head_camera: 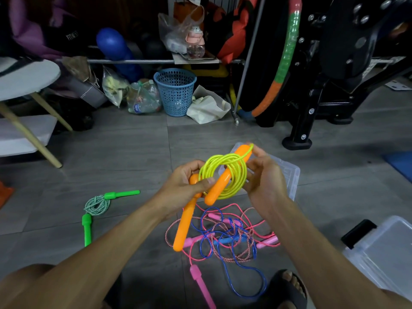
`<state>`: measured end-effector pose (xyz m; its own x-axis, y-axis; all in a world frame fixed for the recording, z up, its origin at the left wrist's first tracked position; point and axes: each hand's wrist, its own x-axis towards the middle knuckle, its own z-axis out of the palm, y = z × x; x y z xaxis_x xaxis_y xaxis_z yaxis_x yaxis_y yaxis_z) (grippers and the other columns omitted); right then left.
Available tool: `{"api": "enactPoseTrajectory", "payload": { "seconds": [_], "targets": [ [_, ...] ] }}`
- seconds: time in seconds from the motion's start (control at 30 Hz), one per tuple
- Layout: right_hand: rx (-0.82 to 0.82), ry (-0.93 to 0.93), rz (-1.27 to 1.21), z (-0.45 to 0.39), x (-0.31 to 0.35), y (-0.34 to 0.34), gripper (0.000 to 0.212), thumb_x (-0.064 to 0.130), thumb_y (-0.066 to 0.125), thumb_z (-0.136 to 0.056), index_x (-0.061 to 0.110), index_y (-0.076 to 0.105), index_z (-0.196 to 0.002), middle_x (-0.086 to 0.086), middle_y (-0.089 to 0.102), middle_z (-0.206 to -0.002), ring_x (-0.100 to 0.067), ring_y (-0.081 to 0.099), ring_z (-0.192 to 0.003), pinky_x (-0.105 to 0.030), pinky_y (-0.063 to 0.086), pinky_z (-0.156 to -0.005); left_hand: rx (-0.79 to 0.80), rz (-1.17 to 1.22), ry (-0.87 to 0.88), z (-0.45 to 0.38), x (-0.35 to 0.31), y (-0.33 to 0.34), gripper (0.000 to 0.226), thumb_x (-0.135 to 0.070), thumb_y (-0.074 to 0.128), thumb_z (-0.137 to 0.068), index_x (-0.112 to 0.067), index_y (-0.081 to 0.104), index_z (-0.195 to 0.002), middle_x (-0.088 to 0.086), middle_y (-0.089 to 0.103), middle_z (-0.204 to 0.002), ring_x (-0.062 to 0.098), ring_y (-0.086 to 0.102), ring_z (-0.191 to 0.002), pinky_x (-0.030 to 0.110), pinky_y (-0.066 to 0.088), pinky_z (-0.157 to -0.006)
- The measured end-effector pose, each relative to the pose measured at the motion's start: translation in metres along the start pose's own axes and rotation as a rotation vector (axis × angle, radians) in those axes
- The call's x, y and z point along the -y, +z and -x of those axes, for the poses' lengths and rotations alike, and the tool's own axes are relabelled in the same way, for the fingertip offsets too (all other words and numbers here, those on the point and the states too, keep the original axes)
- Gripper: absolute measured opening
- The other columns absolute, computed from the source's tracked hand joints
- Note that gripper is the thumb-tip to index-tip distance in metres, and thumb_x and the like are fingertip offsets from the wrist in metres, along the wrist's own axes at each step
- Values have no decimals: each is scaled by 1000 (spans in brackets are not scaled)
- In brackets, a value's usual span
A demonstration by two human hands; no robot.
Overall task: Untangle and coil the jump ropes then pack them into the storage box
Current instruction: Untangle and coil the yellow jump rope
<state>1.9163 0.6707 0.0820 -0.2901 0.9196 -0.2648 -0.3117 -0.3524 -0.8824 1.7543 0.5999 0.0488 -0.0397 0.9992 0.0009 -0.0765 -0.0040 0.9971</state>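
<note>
Both hands [223,184] around the coiled yellow rope [225,175]

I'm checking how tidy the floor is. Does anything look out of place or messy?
Yes: the pink and blue jump ropes lie in one knotted heap on the floor below the hands, cords crossing each other. The green-handled rope at left is coiled neatly.

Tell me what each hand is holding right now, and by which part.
Left hand pinches the yellow coil and one orange handle's top. Right hand holds the coil's far side by the other orange handle.
</note>
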Motion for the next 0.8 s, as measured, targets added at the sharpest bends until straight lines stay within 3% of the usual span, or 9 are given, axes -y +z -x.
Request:
{"api": "enactPoseTrajectory", "payload": {
  "seconds": [0.1, 0.27, 0.3, 0.37, 0.43, 0.5, 0.57, 0.7, 0.8],
  "targets": [
    [79, 3, 239, -1, -4, 2, 29, 32, 44, -94, 18, 67, -82, -3, 69, -78, -18, 62, -70, -32, 49, -66, -22, -37, 22, -1, 1, -1, 15, -10, 67, -82, -7, 60, -95, 13, 62, -84, 22, 62, -77, 32, 56, -67],
    [267, 16, 441, 2, -10, 1, 62, 68, 42, -82, 18, 64, -110, -8, 71, -106, -23, 66, -99, -43, 54, -86, -136, -76, 53, -2, -1, 1, 12, -7, 66, -85, -8, 61, -95, 8, 64, -81, 11, 63, -70, 27, 55, -63],
    [319, -47, 518, 4, -9, 2, 55, 63, 53, -80, 18, 63, -111, -8, 70, -106, -21, 66, -100, -43, 54, -88, -165, -79, 56, -2, -1, 1, 12, -8, 67, -85, -7, 60, -95, 7, 65, -80, 11, 64, -69, 28, 55, -63],
    [419, -195, 636, 8, -10, 6, 38, 26, 75, -78, 8, 59, -108, -14, 67, -101, -19, 65, -92, -36, 55, -83, -223, -132, 84, -2, 2, 0, 15, -13, 71, -83, -11, 60, -93, 0, 66, -77, 10, 64, -68, 29, 55, -64],
    [381, -205, 717, 6, -22, 5, 63, 10, 81, -69, 3, 46, -121, -18, 65, -101, -22, 66, -87, -32, 54, -69, -250, -181, 117, -3, 4, 1, 16, -17, 72, -79, -15, 60, -90, 0, 65, -76, 13, 62, -68, 33, 55, -65],
    [236, -9, 726, 7, -25, 3, 84, 8, 76, -72, 20, 25, -139, -22, 68, -98, -25, 69, -77, -34, 57, -61, -320, -177, 136, -4, 6, 4, 16, -11, 72, -81, -13, 58, -87, 8, 65, -77, 19, 64, -70, 32, 57, -64],
    [159, 137, 679, 9, -27, 2, 81, 5, 69, -79, 22, 20, -142, -26, 69, -94, -29, 70, -71, -42, 60, -65, -393, -182, 144, -6, 8, 7, 17, -6, 71, -81, -15, 56, -84, 13, 64, -76, 24, 65, -70, 34, 58, -64],
    [226, 24, 721, 11, -33, 8, 62, 5, 68, -83, 6, 32, -134, -13, 72, -87, -24, 72, -71, -43, 59, -72, -474, -254, 133, -9, 9, 8, 17, -10, 70, -83, -19, 55, -80, -1, 60, -70, 11, 57, -65, 32, 54, -61],
    [278, -52, 1125, 7, -22, -1, 67, 14, 66, -84, 7, 30, -141, -1, 73, -81, -16, 70, -74, -32, 54, -73, -611, -92, 20, -15, 9, -6, 12, -11, 65, -87, -16, 56, -82, 6, 61, -73, 18, 63, -69, 31, 58, -56]
  ]
}}
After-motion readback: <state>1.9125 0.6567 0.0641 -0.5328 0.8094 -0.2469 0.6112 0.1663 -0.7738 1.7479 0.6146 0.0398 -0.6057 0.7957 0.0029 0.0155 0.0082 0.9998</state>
